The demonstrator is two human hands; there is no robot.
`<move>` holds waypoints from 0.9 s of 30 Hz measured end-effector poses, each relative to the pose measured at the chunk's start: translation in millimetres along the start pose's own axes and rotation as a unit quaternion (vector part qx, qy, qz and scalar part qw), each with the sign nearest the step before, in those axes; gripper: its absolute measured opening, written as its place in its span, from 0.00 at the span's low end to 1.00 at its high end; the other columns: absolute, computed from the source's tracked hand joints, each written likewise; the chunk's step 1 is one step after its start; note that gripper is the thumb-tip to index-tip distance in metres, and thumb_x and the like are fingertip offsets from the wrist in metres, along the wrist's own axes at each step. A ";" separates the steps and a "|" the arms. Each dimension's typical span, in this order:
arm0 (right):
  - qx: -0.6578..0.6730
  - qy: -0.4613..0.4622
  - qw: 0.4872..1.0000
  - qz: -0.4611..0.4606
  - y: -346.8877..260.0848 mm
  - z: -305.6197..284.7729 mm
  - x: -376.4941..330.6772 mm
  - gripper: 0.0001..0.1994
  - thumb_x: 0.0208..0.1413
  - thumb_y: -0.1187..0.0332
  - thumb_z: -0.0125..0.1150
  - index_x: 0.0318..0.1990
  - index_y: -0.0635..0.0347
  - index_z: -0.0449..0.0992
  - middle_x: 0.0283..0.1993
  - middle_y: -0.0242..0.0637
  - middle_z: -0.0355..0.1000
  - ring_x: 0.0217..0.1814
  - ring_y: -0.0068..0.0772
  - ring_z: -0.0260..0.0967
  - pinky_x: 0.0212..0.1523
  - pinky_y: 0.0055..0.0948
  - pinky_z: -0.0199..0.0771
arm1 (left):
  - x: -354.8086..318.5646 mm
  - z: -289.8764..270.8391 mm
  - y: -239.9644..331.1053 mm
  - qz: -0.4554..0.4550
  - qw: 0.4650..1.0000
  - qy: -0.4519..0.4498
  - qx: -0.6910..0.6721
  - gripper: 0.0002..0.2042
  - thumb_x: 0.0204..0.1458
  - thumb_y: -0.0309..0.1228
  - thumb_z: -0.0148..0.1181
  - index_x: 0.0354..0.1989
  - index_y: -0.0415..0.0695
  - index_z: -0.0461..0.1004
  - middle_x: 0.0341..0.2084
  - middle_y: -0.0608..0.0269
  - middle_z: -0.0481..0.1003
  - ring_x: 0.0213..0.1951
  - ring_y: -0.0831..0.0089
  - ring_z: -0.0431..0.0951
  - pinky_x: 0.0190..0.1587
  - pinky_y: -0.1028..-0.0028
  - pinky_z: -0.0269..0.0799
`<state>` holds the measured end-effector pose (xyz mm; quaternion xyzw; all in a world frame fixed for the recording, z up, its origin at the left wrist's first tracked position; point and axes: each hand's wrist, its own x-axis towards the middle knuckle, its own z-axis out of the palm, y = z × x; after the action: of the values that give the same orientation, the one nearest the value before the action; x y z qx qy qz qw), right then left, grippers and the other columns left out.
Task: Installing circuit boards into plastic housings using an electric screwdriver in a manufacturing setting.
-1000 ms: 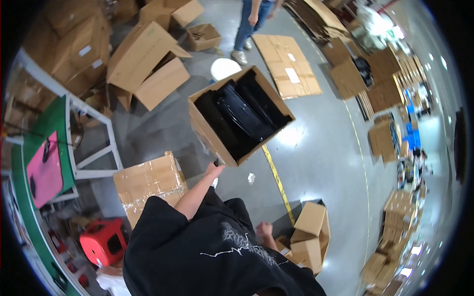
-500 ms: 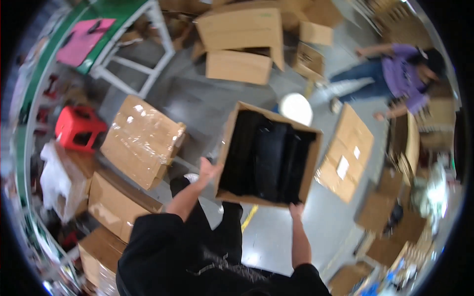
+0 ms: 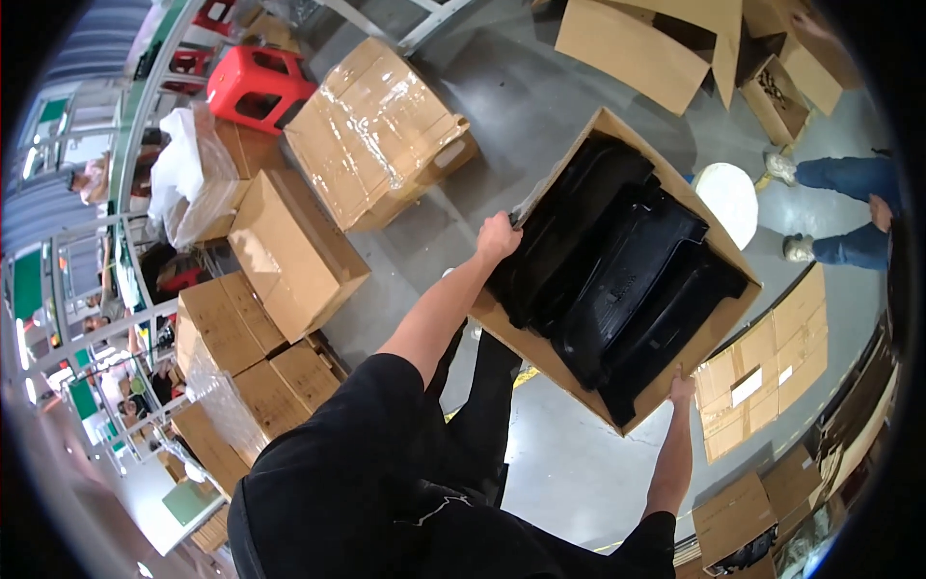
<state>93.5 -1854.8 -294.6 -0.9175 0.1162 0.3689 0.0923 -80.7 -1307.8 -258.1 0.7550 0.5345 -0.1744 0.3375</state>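
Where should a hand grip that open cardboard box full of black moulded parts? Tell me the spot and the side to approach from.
Probably the top rim at two opposite sides, coming from outside. The open cardboard box is wide, topless and packed with black moulded parts, so its rim edges are the only free holds. The left hand and the right hand grip there now.

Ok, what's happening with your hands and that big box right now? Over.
Left hand gripping the open cardboard box rim. Right hand on the opposite edge. Black molded parts inside. Wrapped carton on the floor nearby.
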 end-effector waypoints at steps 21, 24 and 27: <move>-0.154 0.087 0.942 -0.287 -75.6 -80.1 -173.6 0.24 0.56 0.57 0.51 0.17 0.70 0.72 0.22 0.56 0.69 0.27 0.59 0.68 0.35 0.50 0.66 | -20.0 -131.6 -80.2 0.214 0.963 -0.159 -0.027 0.13 0.34 0.26 0.56 0.32 0.37 0.76 0.23 0.45 0.76 0.28 0.61 0.79 0.34 0.67 0.72; -0.203 0.092 0.944 -0.242 -80.3 -114.3 -220.0 0.24 0.56 0.55 0.52 0.19 0.71 0.72 0.26 0.61 0.70 0.31 0.61 0.68 0.34 0.51 0.64 | -64.3 -187.6 -85.1 0.176 0.965 -0.186 -0.045 0.13 0.34 0.26 0.56 0.32 0.36 0.76 0.22 0.44 0.76 0.27 0.60 0.79 0.33 0.66 0.72; -0.231 0.158 0.902 -0.329 -83.4 -118.4 -271.2 0.22 0.57 0.57 0.51 0.22 0.70 0.73 0.26 0.59 0.69 0.34 0.61 0.66 0.40 0.52 0.62 | -101.4 -231.5 -133.6 0.184 0.965 -0.177 -0.054 0.15 0.34 0.26 0.55 0.35 0.37 0.77 0.20 0.44 0.75 0.24 0.62 0.77 0.31 0.65 0.72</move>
<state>4.5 -1765.9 -14.0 -0.9452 -0.2683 0.1845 -0.0259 -264.2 -1189.7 -73.3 0.7778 0.3269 -0.2110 0.4936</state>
